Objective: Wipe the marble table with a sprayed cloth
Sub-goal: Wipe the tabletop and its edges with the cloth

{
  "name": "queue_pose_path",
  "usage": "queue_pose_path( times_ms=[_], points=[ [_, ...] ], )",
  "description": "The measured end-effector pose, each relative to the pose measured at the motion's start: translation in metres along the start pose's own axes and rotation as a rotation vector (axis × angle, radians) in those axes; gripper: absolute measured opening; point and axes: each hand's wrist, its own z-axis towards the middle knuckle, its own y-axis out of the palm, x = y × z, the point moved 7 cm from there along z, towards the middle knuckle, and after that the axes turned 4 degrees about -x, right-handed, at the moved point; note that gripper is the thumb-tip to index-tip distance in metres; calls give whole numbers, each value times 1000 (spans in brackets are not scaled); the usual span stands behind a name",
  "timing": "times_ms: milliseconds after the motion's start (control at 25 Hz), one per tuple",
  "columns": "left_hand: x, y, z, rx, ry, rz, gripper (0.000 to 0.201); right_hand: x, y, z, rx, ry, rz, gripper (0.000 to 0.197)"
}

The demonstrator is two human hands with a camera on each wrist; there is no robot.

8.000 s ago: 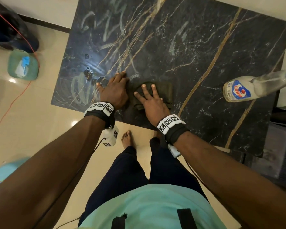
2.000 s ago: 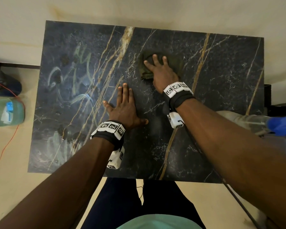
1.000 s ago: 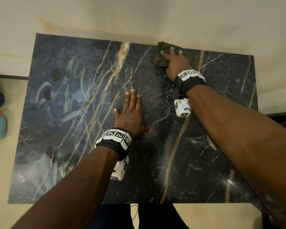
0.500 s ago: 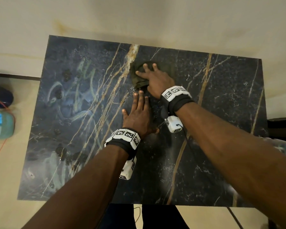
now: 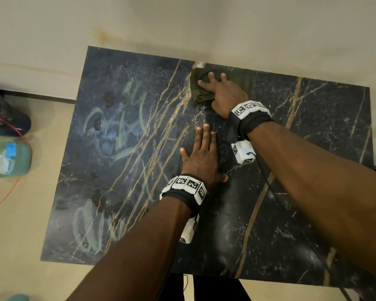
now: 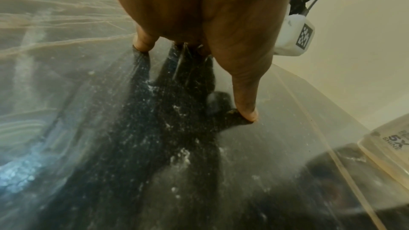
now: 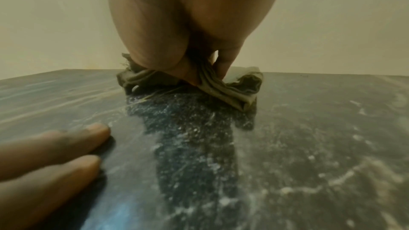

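While the right hand (image 5: 223,94) presses flat, fingers straight, on the cloth (image 5: 201,89) at the table's (image 5: 302,203) 12 o'clock edge, against the wall, the left hand (image 5: 201,158) lies palm down with fingers straight on bare marble near the middle, at 6 o'clock from the cloth. Smears mark the table toward 9 o'clock.

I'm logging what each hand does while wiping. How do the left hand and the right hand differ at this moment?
The right hand presses the olive cloth at the far edge of the marble table; the left hand lies flat on bare marble. The right hand reaches farther from the body; the left hand sits nearer the table's middle. Both are palm down, fingers extended, with tagged wristbands.
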Motion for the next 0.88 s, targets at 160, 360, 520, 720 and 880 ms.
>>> queue_pose_path(
  times_ms=[160, 360, 520, 720, 880],
  points=[
    [-4, -10, -6, 32, 63, -45, 126, 6, -6, -2, 46, 69, 127, 77],
    [-108, -92, -22, 252, 22, 54, 94, -2, -2, 7, 85, 229, 211, 72],
    [-212, -148, -22, 251, -169, 100, 99, -44, 4, 5, 49, 119, 117, 77],
    [-248, -171, -18, 194, -256, 121, 115, -49, -2, 15, 57, 81, 139, 82],
    [-255, -169, -18, 184, -221, 147, 127, -34, -8, 33, 74, 230, 208, 75]
  ],
)
